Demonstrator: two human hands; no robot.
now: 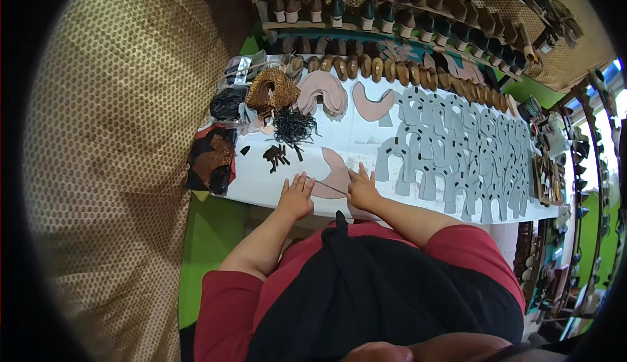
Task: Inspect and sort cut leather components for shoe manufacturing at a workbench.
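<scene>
A thin dark strip (332,187) runs straight between my two hands, over a curved pinkish-beige shoe upper piece (335,169) lying near the table's front edge. Its left end meets the fingers of my left hand (297,195), which keep hold of it. At the other end, my right hand (364,189) grips the strip beside the piece's right edge; the exact finger contact is too small to see. Several short black pieces (275,157) lie beyond my left hand. Behind them is a tangled heap of black strips (294,127).
Many grey cut shoe uppers (428,146) cover the table's right side. Pinkish stacked pieces (322,91) and a leopard-print bundle (271,91) lie at the back left. A row of brown shoe lasts (377,69) lines the far edge, below shoe shelves (385,21). A patterned curtain (117,133) hangs left.
</scene>
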